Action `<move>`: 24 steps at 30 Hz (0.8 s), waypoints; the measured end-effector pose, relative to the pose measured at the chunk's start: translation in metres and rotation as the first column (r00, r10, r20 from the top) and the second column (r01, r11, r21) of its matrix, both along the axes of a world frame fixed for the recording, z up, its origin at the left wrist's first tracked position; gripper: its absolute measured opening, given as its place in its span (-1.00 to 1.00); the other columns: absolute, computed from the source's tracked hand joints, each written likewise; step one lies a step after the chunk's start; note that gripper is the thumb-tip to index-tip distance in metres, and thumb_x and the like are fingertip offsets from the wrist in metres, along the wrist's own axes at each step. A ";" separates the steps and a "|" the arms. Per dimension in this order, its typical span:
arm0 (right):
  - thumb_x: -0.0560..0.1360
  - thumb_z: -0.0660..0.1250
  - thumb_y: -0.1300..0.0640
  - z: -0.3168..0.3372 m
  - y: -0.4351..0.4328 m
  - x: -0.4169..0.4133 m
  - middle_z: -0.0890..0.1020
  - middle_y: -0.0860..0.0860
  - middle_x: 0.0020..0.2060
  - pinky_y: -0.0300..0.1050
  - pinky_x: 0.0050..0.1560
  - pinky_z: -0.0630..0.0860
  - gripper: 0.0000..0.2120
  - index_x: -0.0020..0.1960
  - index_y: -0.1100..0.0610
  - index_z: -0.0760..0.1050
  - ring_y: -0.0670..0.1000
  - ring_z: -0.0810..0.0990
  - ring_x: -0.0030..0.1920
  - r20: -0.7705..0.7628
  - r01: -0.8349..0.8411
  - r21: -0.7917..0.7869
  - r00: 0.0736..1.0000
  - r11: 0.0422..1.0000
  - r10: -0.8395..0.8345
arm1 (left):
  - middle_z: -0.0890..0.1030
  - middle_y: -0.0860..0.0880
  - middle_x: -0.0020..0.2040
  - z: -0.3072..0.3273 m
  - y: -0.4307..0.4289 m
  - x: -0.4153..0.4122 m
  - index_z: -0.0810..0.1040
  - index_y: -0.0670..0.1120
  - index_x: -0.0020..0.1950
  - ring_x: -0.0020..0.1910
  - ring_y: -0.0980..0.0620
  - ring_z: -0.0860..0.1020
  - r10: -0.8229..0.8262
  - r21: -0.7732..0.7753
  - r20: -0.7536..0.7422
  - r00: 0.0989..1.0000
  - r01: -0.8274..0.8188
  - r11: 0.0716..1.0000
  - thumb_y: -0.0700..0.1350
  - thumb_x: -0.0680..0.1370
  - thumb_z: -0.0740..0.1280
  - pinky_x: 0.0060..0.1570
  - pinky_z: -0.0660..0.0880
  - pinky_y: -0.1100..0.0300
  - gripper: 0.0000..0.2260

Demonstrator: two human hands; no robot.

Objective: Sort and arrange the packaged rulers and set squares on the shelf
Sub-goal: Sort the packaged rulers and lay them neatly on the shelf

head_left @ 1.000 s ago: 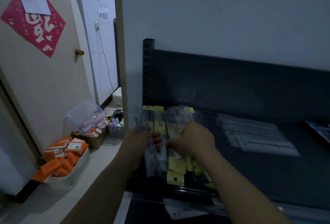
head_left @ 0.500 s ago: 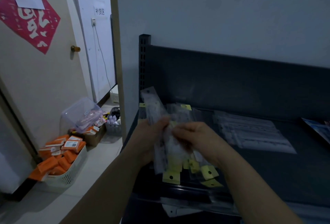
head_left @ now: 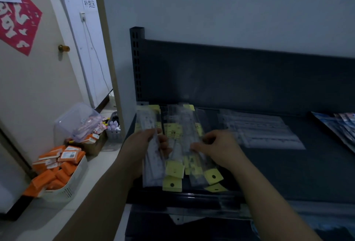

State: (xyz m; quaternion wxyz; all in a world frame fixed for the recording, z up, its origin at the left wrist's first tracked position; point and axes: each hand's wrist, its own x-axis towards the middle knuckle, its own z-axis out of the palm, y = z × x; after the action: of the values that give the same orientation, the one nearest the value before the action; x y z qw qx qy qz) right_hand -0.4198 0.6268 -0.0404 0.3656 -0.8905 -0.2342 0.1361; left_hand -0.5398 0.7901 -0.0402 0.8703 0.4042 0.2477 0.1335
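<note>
The step in hand looked to be the sorting itself, carried out at the left end of the dark shelf; the left hand was curled round a clear-sleeved ruler pack, thumb across its front and fingers behind, holding it tilted up off the heap; the right hand had its fingers bent, thumb and forefinger apparently pinching the edge of one of the yellow-carded packets, though the dim light made the exact contact hard to read; those packets lay fanned and overlapping between the two hands, their punched header cards pointing toward the shelf's front lip and some toward the back panel; a flat pile of clear packets lay just beside the right hand, further along the shelf, and some blue-printed packets sat well apart at the far right; whether any of these held set squares could not be told. Judged from this, the task was at an early or middle stage, since the yellow-carded heap was not yet squared up; the next move probably called for separating the pinched packet from its neighbours without dragging the slippery sleeves along, then laying like with like, header cards all facing one way; the glossy wrappers would likely slide over one another, so a firm pinch and a low, flat placement seemed wise.
</note>
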 end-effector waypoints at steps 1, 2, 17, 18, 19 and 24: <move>0.27 0.52 -0.18 0.000 0.001 0.001 0.55 -0.04 -0.28 -0.24 -0.39 0.42 -0.63 -0.22 0.09 0.51 -0.12 0.55 -0.31 -0.040 -0.003 0.019 0.999 1.000 0.003 | 0.52 -0.14 -0.34 -0.002 0.002 0.000 0.44 -0.24 0.12 -0.43 -0.04 0.50 -0.001 0.005 -0.001 1.000 0.001 1.000 -0.17 0.63 0.17 -0.45 0.57 0.16 -0.83; 0.30 0.53 -0.11 0.002 0.000 0.000 0.51 -0.06 -0.42 -0.29 -0.47 0.36 -0.64 -0.34 0.11 0.45 -0.17 0.49 -0.45 -0.071 -0.009 0.041 0.997 0.999 0.012 | 0.53 -0.14 -0.34 -0.004 0.003 0.000 0.45 -0.25 0.14 -0.45 -0.04 0.52 0.002 0.009 -0.001 1.000 -0.002 1.000 -0.18 0.63 0.18 -0.45 0.57 0.15 -0.82; 0.57 0.27 0.12 0.011 -0.018 -0.023 0.62 0.11 0.00 -0.12 0.00 0.48 -0.72 -0.25 0.04 0.66 -0.01 0.59 -0.05 -0.224 -0.016 0.477 0.965 0.879 0.140 | 0.46 -0.05 -0.32 -0.002 -0.013 0.005 0.49 -0.14 -0.13 -0.40 0.08 0.43 -0.031 0.167 0.127 0.991 0.010 0.986 -0.14 0.39 0.44 -0.39 0.45 0.24 -0.83; 0.57 0.26 0.10 0.013 -0.016 -0.028 0.59 0.05 0.00 -0.19 -0.02 0.46 -0.68 -0.30 0.00 0.66 -0.07 0.57 -0.05 -0.162 -0.108 0.444 0.967 0.889 0.198 | 0.47 -0.09 -0.29 0.000 -0.019 0.006 0.52 -0.16 -0.12 -0.37 0.05 0.45 -0.028 0.199 0.127 0.991 0.002 0.980 -0.12 0.34 0.47 -0.34 0.46 0.20 -0.78; 0.57 0.26 0.09 0.014 -0.014 -0.033 0.58 -0.01 -0.03 -0.23 -0.04 0.43 -0.66 -0.33 -0.04 0.65 -0.14 0.55 -0.09 -0.126 -0.186 0.403 0.958 0.896 0.256 | 0.50 -0.14 -0.24 0.001 -0.022 0.007 0.54 -0.19 -0.09 -0.32 -0.02 0.50 -0.023 0.212 0.121 0.992 -0.003 0.977 -0.11 0.33 0.47 -0.27 0.49 0.13 -0.75; 0.54 0.30 0.01 -0.001 -0.015 -0.021 0.55 -0.06 -0.12 -0.19 0.01 0.46 -0.80 -0.12 0.08 0.64 -0.06 0.53 0.00 0.089 -0.108 0.276 0.992 0.955 0.086 | 0.63 -0.15 -0.24 0.003 -0.016 -0.002 0.56 -0.19 -0.08 -0.27 -0.10 0.63 0.086 0.128 0.047 0.995 -0.092 0.988 -0.18 0.54 0.34 -0.24 0.57 0.04 -0.92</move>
State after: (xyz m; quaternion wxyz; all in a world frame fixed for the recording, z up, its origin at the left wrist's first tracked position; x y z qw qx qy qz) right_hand -0.4408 0.6120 -0.0414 0.4716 -0.8218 -0.3082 0.0852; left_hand -0.5420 0.7745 -0.0372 0.8404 0.4455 0.2382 0.1964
